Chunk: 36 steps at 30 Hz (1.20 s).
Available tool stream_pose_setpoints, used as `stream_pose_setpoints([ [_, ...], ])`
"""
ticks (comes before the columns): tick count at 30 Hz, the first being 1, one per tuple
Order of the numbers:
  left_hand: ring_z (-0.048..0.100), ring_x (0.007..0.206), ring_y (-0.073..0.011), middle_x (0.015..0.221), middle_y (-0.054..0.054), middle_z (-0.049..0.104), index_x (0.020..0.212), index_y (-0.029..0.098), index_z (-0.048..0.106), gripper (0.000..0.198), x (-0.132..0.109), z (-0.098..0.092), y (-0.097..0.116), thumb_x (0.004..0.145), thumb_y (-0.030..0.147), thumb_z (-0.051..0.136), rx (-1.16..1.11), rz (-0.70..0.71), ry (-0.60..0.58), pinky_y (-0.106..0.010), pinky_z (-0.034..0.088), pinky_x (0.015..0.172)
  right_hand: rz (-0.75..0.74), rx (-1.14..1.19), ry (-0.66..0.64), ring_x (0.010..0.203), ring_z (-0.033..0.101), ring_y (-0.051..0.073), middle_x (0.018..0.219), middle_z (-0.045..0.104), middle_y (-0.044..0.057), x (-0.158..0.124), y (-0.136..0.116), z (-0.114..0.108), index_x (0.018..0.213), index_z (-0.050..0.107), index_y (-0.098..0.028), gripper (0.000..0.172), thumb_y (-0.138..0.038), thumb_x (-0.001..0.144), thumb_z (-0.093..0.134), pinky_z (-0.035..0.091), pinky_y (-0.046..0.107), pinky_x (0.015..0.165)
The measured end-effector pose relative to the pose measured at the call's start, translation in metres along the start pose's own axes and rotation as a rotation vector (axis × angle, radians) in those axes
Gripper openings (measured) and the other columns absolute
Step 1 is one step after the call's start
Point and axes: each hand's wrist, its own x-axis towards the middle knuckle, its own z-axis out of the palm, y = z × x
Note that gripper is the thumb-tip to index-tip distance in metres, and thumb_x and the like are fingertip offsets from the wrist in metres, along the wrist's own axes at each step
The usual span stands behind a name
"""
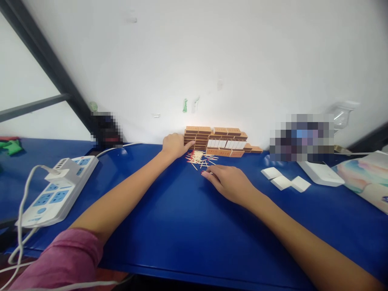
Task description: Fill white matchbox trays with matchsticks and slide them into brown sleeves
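Note:
Stacked matchboxes [197,139] stand against the wall at the back of the blue table [169,226]. White trays [226,144] show among the boxes on the right of the stack. My left hand [175,146] is at the stack's left end, its thumb reaching across the front of the boxes; its other fingers are mostly hidden. A loose pile of red-tipped matches [196,157] lies in front of the stack. Just right of the pile, my right hand [228,182] is pinched low over the table, with small red tips showing at its fingertips.
Several white square pieces [281,182] lie to the right, beside a white box [321,173] and a patterned sheet [366,178]. A white power strip [60,190] with cables is at the left. Blurred objects stand by the wall on both sides. A green item [12,147] is far left.

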Motion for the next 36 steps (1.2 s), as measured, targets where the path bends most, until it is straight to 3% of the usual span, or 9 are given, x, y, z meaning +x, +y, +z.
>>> stream_pose_setpoints([
  [7, 0.068, 0.091, -0.0317, 0.09, -0.017, 0.073, 0.096, 0.018, 0.079, 0.067, 0.004, -0.011, 0.0, 0.095, 0.076, 0.045, -0.003, -0.018, 0.051, -0.044, 0.05, 0.08, -0.007, 0.006, 0.011, 0.078, 0.068, 0.021, 0.09, 0.076, 0.006, 0.0, 0.0, 0.001, 0.091, 0.066, -0.021, 0.043, -0.046, 0.111, 0.038, 0.033, 0.032, 0.063],
  [24, 0.064, 0.084, -0.0284, 0.087, -0.016, 0.07, 0.093, 0.014, 0.076, 0.065, 0.008, -0.017, 0.005, 0.096, 0.073, 0.048, -0.013, 0.014, 0.071, -0.04, 0.044, 0.075, 0.0, 0.008, 0.006, 0.077, 0.068, 0.021, 0.09, 0.075, 0.006, 0.001, 0.002, 0.0, 0.091, 0.066, -0.02, 0.042, -0.046, 0.111, 0.039, 0.031, 0.032, 0.063],
  [28, 0.061, 0.093, -0.0313, 0.099, -0.018, 0.069, 0.107, 0.011, 0.07, 0.07, 0.004, -0.022, 0.011, 0.094, 0.076, 0.049, 0.0, 0.013, 0.167, -0.041, 0.044, 0.077, 0.002, 0.005, 0.013, 0.076, 0.067, 0.021, 0.09, 0.075, 0.006, 0.0, 0.002, 0.001, 0.091, 0.066, -0.02, 0.042, -0.046, 0.11, 0.039, 0.031, 0.032, 0.063],
  [30, 0.058, 0.103, -0.0342, 0.11, -0.021, 0.066, 0.116, 0.008, 0.064, 0.064, 0.002, -0.024, 0.017, 0.098, 0.068, 0.05, 0.049, 0.092, 0.316, -0.041, 0.045, 0.08, 0.002, 0.002, 0.016, 0.076, 0.067, 0.021, 0.089, 0.075, 0.006, 0.001, 0.002, 0.001, 0.091, 0.066, -0.02, 0.042, -0.046, 0.11, 0.039, 0.031, 0.031, 0.062],
  [32, 0.055, 0.109, -0.0349, 0.115, -0.021, 0.063, 0.119, 0.009, 0.061, 0.047, 0.001, -0.026, 0.023, 0.103, 0.052, 0.05, 0.124, 0.294, 0.392, -0.043, 0.044, 0.084, 0.0, -0.003, 0.021, 0.076, 0.068, 0.021, 0.089, 0.075, 0.006, 0.001, 0.002, 0.002, 0.091, 0.066, -0.02, 0.042, -0.046, 0.11, 0.039, 0.031, 0.032, 0.062],
  [34, 0.053, 0.113, -0.034, 0.122, -0.02, 0.061, 0.124, 0.013, 0.06, 0.032, 0.002, -0.025, 0.029, 0.105, 0.036, 0.049, 0.19, 0.557, 0.372, -0.044, 0.043, 0.089, -0.004, -0.005, 0.024, 0.077, 0.068, 0.021, 0.089, 0.075, 0.006, 0.001, 0.002, 0.001, 0.091, 0.067, -0.02, 0.042, -0.046, 0.11, 0.04, 0.032, 0.032, 0.063],
  [36, 0.052, 0.117, -0.0333, 0.131, -0.019, 0.057, 0.133, 0.016, 0.057, 0.031, 0.005, -0.022, 0.035, 0.105, 0.025, 0.048, 0.219, 0.735, 0.335, -0.045, 0.042, 0.091, -0.004, -0.008, 0.021, 0.078, 0.069, 0.021, 0.09, 0.076, 0.007, 0.001, 0.002, 0.001, 0.092, 0.067, -0.02, 0.042, -0.046, 0.11, 0.04, 0.033, 0.032, 0.064],
])
